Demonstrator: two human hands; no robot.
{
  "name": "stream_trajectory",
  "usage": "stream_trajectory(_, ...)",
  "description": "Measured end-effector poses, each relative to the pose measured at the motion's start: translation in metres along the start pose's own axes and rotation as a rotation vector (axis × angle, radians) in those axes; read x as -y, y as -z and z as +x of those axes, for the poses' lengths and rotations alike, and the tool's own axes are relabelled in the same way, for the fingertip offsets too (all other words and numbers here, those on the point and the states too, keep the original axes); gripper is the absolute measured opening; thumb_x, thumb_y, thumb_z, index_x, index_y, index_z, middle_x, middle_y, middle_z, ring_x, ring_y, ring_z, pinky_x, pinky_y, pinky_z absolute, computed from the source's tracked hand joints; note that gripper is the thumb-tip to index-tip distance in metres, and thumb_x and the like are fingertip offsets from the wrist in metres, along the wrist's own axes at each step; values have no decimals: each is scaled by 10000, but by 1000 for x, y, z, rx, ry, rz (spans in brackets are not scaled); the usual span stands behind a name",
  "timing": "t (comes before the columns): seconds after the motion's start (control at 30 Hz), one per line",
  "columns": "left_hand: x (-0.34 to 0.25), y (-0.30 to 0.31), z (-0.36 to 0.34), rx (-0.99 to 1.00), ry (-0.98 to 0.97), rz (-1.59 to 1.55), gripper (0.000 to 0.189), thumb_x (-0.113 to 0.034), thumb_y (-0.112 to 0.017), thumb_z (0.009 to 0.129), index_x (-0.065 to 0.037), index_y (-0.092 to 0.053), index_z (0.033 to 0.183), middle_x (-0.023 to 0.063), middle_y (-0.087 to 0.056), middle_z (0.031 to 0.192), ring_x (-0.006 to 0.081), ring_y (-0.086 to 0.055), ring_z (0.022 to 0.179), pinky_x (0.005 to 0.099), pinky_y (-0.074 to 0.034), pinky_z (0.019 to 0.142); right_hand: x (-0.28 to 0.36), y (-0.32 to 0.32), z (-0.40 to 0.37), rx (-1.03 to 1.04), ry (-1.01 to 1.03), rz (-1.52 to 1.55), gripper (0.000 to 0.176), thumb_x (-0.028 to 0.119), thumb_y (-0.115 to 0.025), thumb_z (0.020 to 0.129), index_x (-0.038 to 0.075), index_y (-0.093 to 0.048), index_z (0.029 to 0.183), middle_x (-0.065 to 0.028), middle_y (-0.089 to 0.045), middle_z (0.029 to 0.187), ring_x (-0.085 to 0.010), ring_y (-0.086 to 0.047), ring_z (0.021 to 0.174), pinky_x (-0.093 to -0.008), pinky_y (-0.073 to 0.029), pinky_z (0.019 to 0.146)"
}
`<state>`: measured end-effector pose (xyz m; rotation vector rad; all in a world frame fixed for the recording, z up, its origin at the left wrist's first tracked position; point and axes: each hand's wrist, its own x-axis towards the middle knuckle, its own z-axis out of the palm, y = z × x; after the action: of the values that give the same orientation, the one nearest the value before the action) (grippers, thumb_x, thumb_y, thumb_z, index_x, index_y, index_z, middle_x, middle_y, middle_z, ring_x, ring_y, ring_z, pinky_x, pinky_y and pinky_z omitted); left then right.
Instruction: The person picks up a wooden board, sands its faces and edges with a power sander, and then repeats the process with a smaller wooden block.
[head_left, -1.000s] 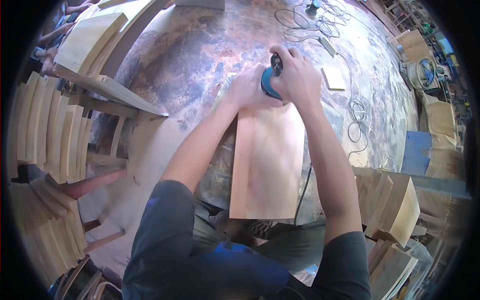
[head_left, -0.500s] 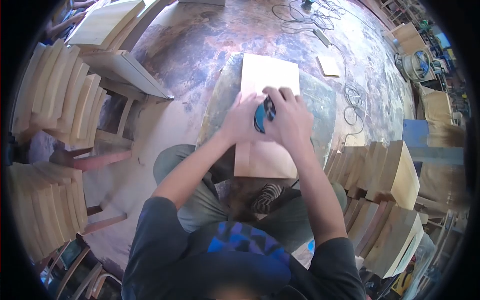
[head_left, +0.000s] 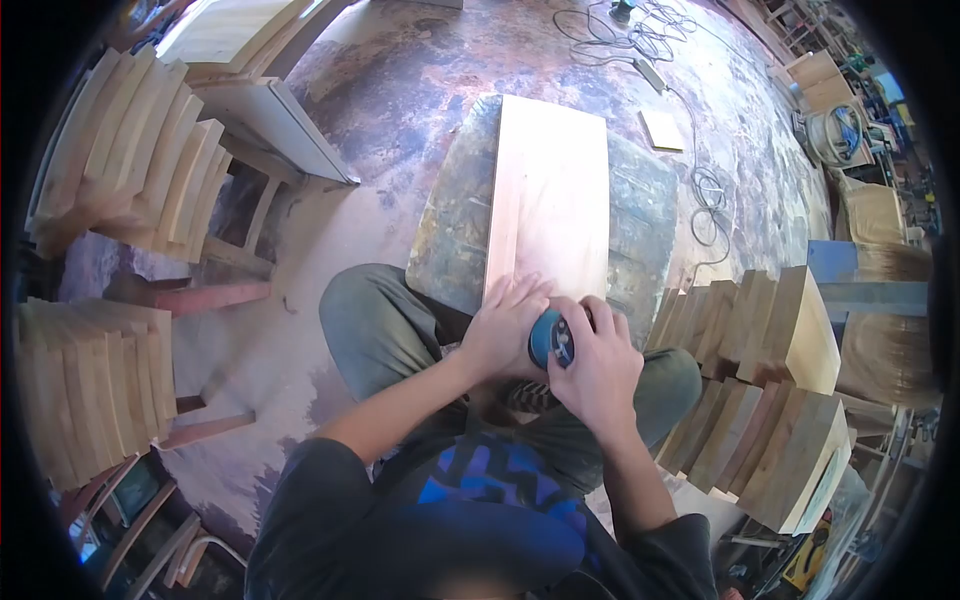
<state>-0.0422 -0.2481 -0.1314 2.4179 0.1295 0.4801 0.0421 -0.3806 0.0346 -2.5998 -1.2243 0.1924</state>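
Observation:
A long pale wooden board (head_left: 550,190) lies on a worn, stained low work surface (head_left: 450,230) in front of me. At the board's near end, my right hand (head_left: 603,365) is wrapped round a blue-and-black sander (head_left: 545,338). My left hand (head_left: 502,330) presses against the sander's left side, its fingers spread toward the board. The sander's underside is hidden by my hands.
Stacked wooden boards stand at the left (head_left: 130,150), lower left (head_left: 95,390) and right (head_left: 765,330). A small wood piece (head_left: 662,130) and a black cable (head_left: 708,195) lie on the floor. A blue box (head_left: 832,261) stands farther right.
Both hands and the sander have moved down the board from its middle to its near end. More of the board's far part shows. The view has shifted slightly.

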Motion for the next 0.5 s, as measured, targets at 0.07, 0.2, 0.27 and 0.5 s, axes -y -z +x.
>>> stream_trajectory(0.07, -3, 0, 10, -4, 11, -7, 1179, -639, -962, 620, 48, -574, 1497, 240, -596, 1587, 415, -519, 1534, 583, -308, 1326, -10, -2, 4, -25, 21, -27, 670, 126, -857, 743, 239, -686, 1382, -75, -667, 1300, -351, -676, 1167, -495, -625, 853)
stream_trajectory(0.2, -2, 3, 42, -41, 45, -67, 1064, -553, -922, 685, 39, -570, 1496, 246, -608, 1566, 413, -532, 1516, 553, -332, 1320, -22, -2, 29, -79, 43, -53, 671, 111, -831, 749, 229, -687, 1394, -85, -662, 1289, -355, -674, 1135, -491, -625, 828)
stream_trajectory(0.27, -3, 9, 36, 9, 53, -66, 916, -469, -880, 749, 45, -590, 1449, 258, -615, 1549, 419, -532, 1509, 562, -356, 1299, -20, -3, 20, -90, 72, -40, 671, 111, -830, 744, 230, -692, 1390, -92, -661, 1282, -361, -675, 1126, -493, -627, 824)
stream_trajectory(0.5, 36, 17, 77, -46, 14, -79, 968, -456, -925, 681, 58, -604, 1435, 266, -586, 1588, 420, -505, 1537, 548, -375, 1282, -23, -7, 77, -47, 63, -33, 615, 107, -835, 764, 244, -702, 1348, -84, -675, 1322, -364, -689, 1183, -494, -618, 914)
